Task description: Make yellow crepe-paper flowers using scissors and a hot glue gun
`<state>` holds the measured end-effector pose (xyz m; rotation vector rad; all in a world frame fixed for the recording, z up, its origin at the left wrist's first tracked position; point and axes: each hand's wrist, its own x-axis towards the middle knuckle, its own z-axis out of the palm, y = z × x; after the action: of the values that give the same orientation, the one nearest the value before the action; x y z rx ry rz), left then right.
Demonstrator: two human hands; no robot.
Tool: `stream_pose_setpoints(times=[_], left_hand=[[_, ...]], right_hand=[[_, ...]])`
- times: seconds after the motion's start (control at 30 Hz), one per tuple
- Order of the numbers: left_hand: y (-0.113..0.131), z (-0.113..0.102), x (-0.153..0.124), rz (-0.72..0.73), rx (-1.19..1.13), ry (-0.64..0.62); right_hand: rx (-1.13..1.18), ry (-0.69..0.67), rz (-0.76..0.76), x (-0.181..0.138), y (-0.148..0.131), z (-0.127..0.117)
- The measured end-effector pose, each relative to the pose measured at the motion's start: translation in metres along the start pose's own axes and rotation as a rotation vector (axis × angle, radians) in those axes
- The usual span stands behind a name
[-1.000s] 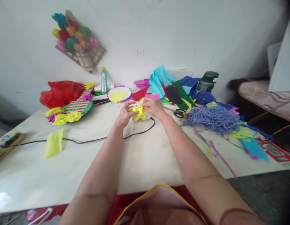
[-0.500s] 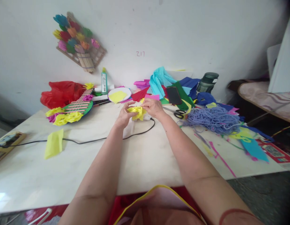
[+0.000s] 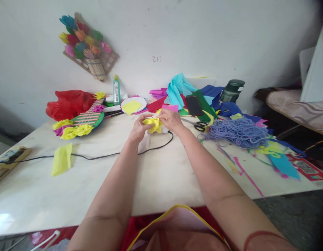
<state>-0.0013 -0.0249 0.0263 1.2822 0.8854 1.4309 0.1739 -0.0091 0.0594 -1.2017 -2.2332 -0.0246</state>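
Observation:
Both my hands meet over the far middle of the white table around a crumpled yellow paper flower. My left hand pinches its left side with closed fingers. My right hand grips its right side, fingers curled on the paper. A thin stick pokes out between my fingers at the flower's top. A black cable runs along the table under my hands.
A loose yellow paper sheet lies left. A green craft piece with yellow flowers, a red bag and a glue bottle stand behind. Scissors, purple yarn, a phone and coloured paper scraps crowd the right.
Hardly anything moved; my fingers shifted slightly on the yellow flower, which stays between both hands.

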Motion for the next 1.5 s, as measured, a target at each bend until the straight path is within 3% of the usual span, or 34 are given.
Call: stream_pose_setpoints(times=[0.53, 0.87, 1.23, 1.5], left_hand=[[-0.007, -0.007, 0.004, 0.078, 0.070, 0.011], [-0.003, -0.007, 0.001, 0.063, 0.134, 0.001], [-0.006, -0.007, 0.002, 0.098, 0.077, -0.026], [-0.003, -0.005, 0.002, 0.028, 0.018, -0.037]], right_hand=[[-0.080, -0.073, 0.016, -0.001, 0.001, -0.006], [0.021, -0.059, 0.019, 0.001, 0.008, 0.000], [0.031, -0.049, 0.045, 0.002, 0.010, 0.000], [0.023, -0.019, 0.041, 0.002, 0.005, 0.000]])
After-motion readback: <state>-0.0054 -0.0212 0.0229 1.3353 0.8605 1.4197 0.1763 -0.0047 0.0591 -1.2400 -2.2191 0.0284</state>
